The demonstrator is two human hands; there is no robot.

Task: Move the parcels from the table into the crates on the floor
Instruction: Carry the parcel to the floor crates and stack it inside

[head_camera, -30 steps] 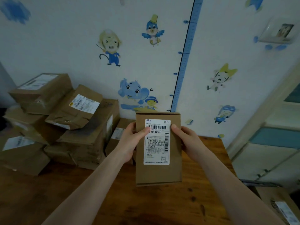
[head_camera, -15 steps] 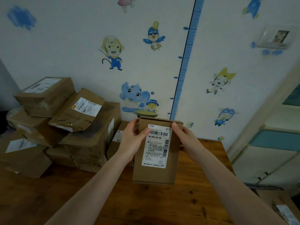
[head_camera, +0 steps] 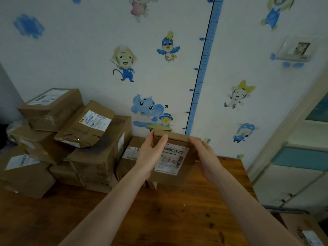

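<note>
Head view. At the desk's point(head_camera: 159, 219) far left corner: heap of brown parcels point(head_camera: 74, 148), stacked several high against the wall, with a crumpled parcel point(head_camera: 87, 125) tilted on top and looking loosely seated. Just right of the heap, on the desk: a low labelled box point(head_camera: 128, 157), partly hidden. Next, left hand point(head_camera: 150, 155): curled round the left upper edge of the held parcel point(head_camera: 174, 162), thumb laid across its front by the label, fingers out of sight behind. Held parcel itself: near the middle of the desk's far edge, label side facing up, top edge tipped away toward the wall; whether its lower edge touches the desk, cannot tell. Right hand point(head_camera: 205, 157): wrapped over the right upper corner, gripping. Further right, below the desk's right edge: a labelled carton point(head_camera: 305, 231) at floor level; no crates in view. Likely trouble: both grips sit high and narrow, so a quick swing could make the unsupported lower end pivot and slip free. Could also catch the desk's right edge on the way down, or brush the low box and unsettle the heap.
</note>
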